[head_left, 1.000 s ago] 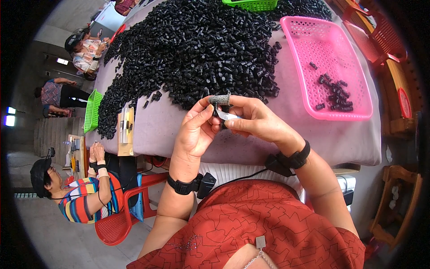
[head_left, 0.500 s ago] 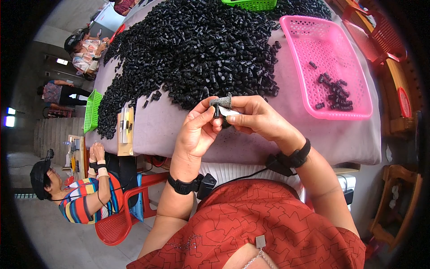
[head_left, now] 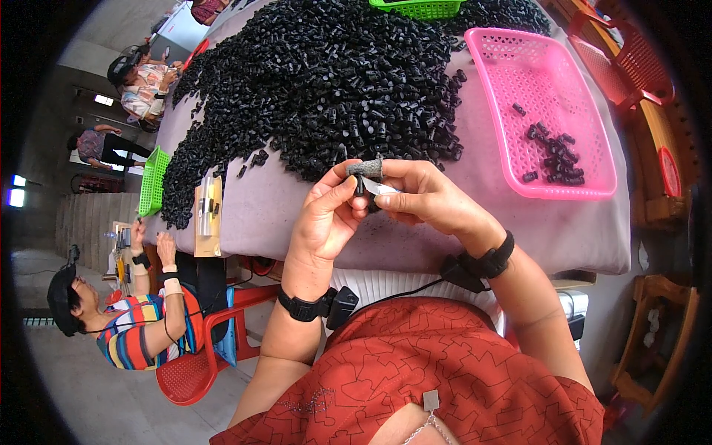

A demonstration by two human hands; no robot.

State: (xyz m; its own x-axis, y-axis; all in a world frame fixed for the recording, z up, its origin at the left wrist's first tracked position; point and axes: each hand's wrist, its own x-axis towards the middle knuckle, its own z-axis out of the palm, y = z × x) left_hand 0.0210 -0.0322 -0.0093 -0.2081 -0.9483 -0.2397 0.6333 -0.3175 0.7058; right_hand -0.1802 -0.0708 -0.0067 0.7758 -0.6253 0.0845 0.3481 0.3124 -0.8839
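Note:
Both hands meet over the near edge of the cloth-covered table. My left hand [head_left: 322,219] pinches a small black cylindrical part [head_left: 360,185] upright between thumb and fingers. A small blade [head_left: 379,188], pale and pointed, is in my right hand [head_left: 426,194], its tip against the black part. A grey textured finger sleeve [head_left: 365,169] covers the end of my right index finger. Just beyond my fingers lies a large heap of similar black parts [head_left: 319,81]. What the rest of the blade looks like is hidden in my right hand.
A pink basket [head_left: 512,182] with several black parts stands at the right. Green baskets [head_left: 153,182] are at the left edge and the far side. A wooden tray [head_left: 210,241] lies left of my hands. A person in stripes [head_left: 148,326] sits on a red chair at the left.
My hands stay almost in place, with the blade slightly shifted at the black part. The person in stripes has moved their hands apart, and the standing person at the back has shifted.

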